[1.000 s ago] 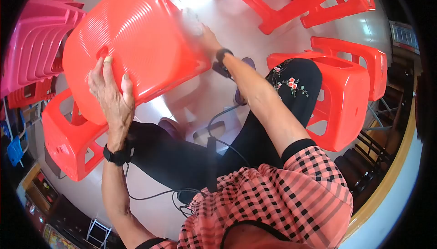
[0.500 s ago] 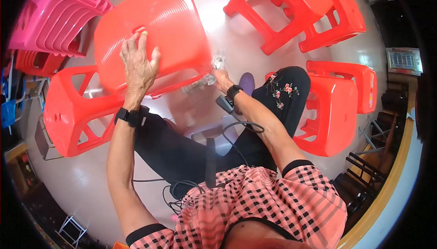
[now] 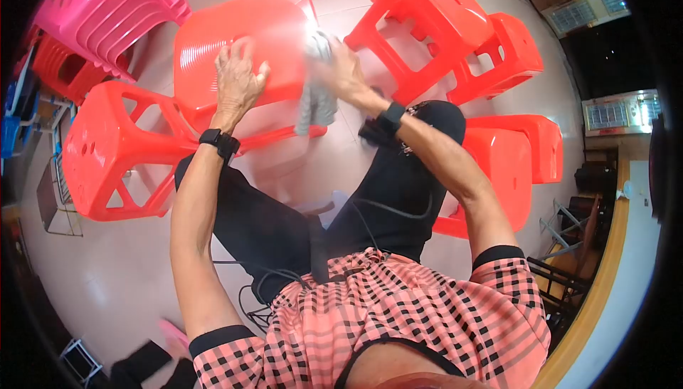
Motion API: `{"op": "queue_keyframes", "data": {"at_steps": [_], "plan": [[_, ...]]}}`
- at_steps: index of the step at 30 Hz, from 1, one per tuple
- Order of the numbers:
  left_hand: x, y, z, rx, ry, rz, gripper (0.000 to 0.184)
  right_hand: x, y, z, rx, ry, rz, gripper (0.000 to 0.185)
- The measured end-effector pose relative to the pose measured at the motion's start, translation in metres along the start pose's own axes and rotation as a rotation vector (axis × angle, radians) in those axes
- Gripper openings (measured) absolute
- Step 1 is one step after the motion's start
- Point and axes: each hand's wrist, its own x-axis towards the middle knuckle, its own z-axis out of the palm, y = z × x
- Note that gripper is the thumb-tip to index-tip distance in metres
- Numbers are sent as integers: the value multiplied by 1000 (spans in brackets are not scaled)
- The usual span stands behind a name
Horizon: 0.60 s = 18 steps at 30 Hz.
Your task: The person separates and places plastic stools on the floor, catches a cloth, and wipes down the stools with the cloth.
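A red plastic stool [image 3: 196,97] with a ribbed seat stands before my knees. My left hand [image 3: 240,79] lies on its seat, the fingers slightly bent and apart. At the seat's right edge my right hand [image 3: 343,69], partly blurred, grips a grey-white cloth [image 3: 316,108]. The cloth rests against the side of the stool and hangs down over it. Another red stool [image 3: 107,148] leans at the left, close to my left wrist.
More red stools [image 3: 434,12] stand at the upper right, and others [image 3: 491,168] beside my right knee. Stacked pink stools [image 3: 121,4] rise at the upper left. A dark cable [image 3: 277,273] lies by my lap. Folded chairs [image 3: 569,246] line the right wall.
My right hand has moved up with the cloth, from low beside the stool to the seat's right edge. My left hand stays on the seat. The view has shifted.
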Motion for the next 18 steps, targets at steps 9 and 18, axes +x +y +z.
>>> {"op": "queue_keyframes", "data": {"at_steps": [9,18], "plan": [[3,0,-3,-12,-17,20,53,151,63,49,-440,48,-379,55],[-3,-6,1,-23,-6,85,55,180,99,31,464,-407,31,44]]}}
